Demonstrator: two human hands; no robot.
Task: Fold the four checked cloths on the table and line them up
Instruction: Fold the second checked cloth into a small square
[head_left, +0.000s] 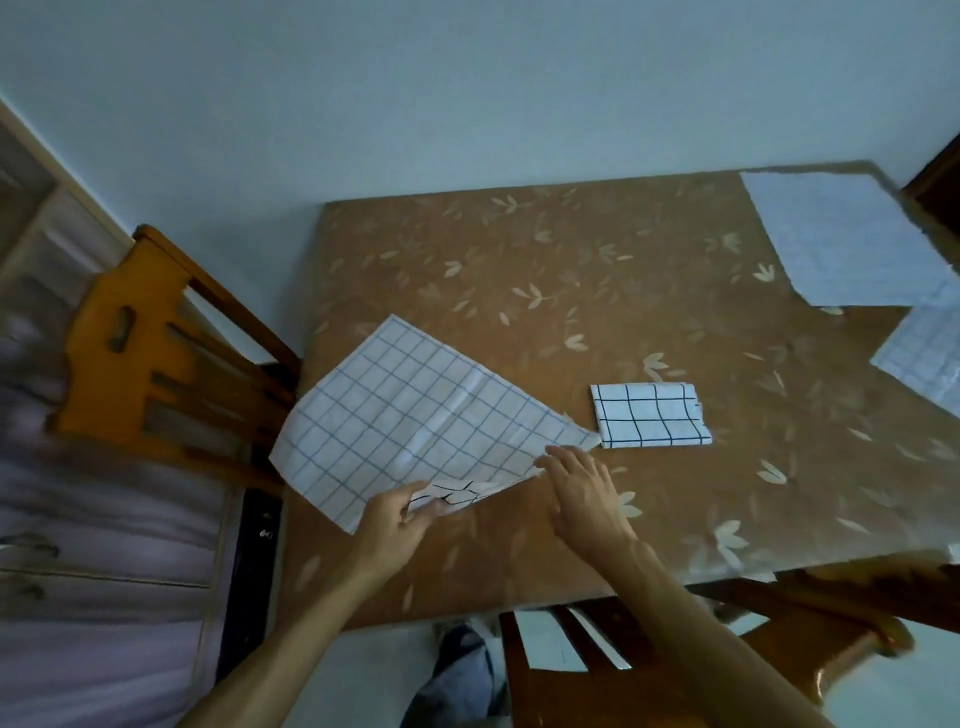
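Note:
A large unfolded checked cloth (410, 415) lies at the table's left edge, hanging slightly past it. My left hand (400, 514) pinches its near edge, turning up a bit of the darker-lined side. My right hand (582, 491) rests with fingers fairly straight on the cloth's right near corner. A small folded checked cloth (649, 415) lies just right of that corner. Two more unfolded checked cloths lie at the far right: one (847, 239) at the back corner, one (930, 358) partly cut off by the frame edge.
The brown table (519, 270) has a leaf-patterned cover. A wooden chair (166, 353) stands at its left side and another (675, 639) at the near side below my right arm. A cabinet with drawers (104, 545) is at the far left.

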